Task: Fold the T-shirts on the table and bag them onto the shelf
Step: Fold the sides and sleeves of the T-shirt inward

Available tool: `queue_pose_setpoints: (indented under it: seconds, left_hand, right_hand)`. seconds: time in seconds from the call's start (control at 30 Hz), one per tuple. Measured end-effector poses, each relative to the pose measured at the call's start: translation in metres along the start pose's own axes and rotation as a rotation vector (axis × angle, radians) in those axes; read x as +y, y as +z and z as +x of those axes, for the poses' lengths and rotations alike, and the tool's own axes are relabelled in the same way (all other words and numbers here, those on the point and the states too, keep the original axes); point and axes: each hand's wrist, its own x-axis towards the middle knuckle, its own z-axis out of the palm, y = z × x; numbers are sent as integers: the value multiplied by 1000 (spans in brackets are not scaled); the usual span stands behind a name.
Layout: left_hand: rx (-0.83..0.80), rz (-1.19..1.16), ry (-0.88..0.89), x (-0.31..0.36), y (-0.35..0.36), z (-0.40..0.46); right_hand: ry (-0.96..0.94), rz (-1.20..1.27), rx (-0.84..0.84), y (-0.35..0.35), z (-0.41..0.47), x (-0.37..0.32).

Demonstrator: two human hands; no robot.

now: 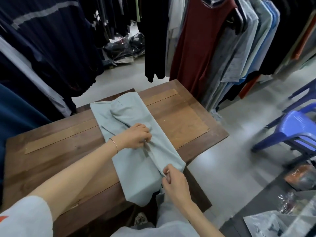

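The left hand [136,136] pinches the folded side seam mid-length while the right hand [172,178] pinches it at the near hem of the pale green T-shirt [135,168], lying lengthwise on the wooden table [51,151]; the side folds look nearly done, so a crosswise fold likely comes next.

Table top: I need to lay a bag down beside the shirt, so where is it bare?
Bare wood lies left of the T-shirt, toward the table's near-left corner, and right of it toward the far-right corner. The middle strip is crowded by both hands.

Matt cloth T-shirt [135,132] on worn wooden table [51,151].
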Motion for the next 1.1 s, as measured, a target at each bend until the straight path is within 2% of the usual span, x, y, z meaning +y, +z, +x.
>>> queue_pose_setpoints:
  seconds: [0.1, 0.3, 0.4, 0.47, 0.6, 0.77, 0.93, 1.1]
  left_hand:
    - [165, 76, 38, 2, -7, -7]
    - [84, 249, 10, 8, 1, -34]
    - [59, 303, -21, 7, 9, -39]
    - [71, 309, -35, 6, 13, -39]
    - [121, 235, -98, 6, 23, -36]
    - [49, 142, -210, 9, 27, -32]
    - [-56, 72, -258, 10, 21, -29]
    - [-245, -187, -271, 4, 10, -26]
  right_hand:
    - [-91, 22, 84, -1, -9, -11]
    - [-122, -11, -137, 14, -20, -9]
    - [-150, -4, -164, 15, -28, -5]
    - [-103, -2, -138, 13, -28, 3]
    - [49, 72, -47, 3, -21, 24]
    - [90, 107, 14, -15, -7, 34]
    - [-8, 94, 8, -19, 9, 22]
    - [-109, 78, -46, -17, 41, -5]
